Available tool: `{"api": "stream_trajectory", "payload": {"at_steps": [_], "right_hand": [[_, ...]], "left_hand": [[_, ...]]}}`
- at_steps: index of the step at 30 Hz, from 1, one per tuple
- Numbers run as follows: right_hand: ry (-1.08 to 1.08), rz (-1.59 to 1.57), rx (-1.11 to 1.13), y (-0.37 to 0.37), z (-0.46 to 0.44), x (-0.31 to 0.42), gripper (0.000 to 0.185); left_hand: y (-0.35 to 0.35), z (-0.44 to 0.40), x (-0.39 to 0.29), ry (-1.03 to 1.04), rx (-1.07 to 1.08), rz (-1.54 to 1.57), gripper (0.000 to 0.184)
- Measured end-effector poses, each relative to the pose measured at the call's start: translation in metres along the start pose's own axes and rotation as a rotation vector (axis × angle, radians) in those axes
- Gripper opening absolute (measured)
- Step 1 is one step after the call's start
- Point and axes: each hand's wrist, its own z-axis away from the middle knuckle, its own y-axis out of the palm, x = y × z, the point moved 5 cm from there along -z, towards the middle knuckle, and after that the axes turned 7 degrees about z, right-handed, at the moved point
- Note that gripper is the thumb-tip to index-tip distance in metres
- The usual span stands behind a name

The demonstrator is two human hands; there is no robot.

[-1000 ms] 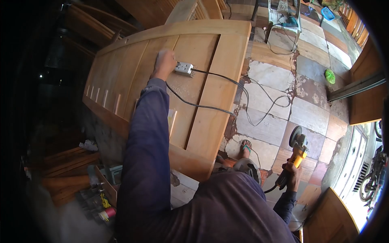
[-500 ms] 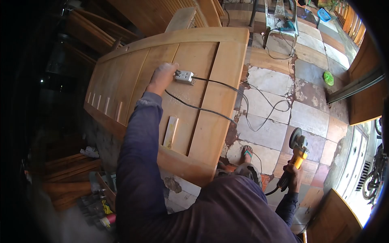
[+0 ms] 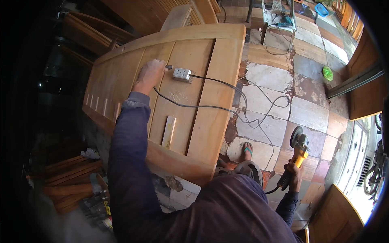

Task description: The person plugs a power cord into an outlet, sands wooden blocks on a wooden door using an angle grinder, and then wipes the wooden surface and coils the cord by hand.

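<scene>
My left hand [image 3: 150, 76] is closed around a black power plug [image 3: 169, 67] above the wooden door [image 3: 225, 60]. The plug is a little left of a white extension socket [image 3: 182, 74] that lies on the door, and the two are apart. A black cord [image 3: 190, 106] runs from below my left hand across the panel and over the edge. On the right, my right hand [image 3: 295, 173] grips the body of a yellow and black angle grinder [image 3: 300, 154], its disc pointing up and away. A narrow wooden strip [image 3: 169, 131] lies on the door below the socket.
Loops of cable [image 3: 267, 115] lie on the worn tiled floor [image 3: 263, 81]. A chair with a teal power tool [image 3: 283, 21] on it stands at the back. A green object [image 3: 327, 73] lies on the floor at right. Wood pieces [image 3: 73, 178] are stacked at lower left.
My left hand has moved left and drawn the plug out of the extension socket. My right hand keeps the angle grinder in nearly the same place.
</scene>
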Motion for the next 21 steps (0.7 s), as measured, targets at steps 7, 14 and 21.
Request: {"api": "stream_trajectory", "payload": {"at_steps": [7,14,21], "right_hand": [[0.015,0.003,0.016,0.002,0.000,0.005,0.048],[0.026,-0.027,0.041,0.006,0.002,0.011,0.044],[0.050,-0.010,0.022,0.007,0.002,0.010,0.043]], "left_hand": [[0.029,-0.011,0.013,-0.246,0.147,0.095,0.040],[0.025,-0.022,0.019,-0.224,0.258,0.286,0.039],[0.044,-0.038,0.031,-0.172,0.336,0.146,0.041]]}}
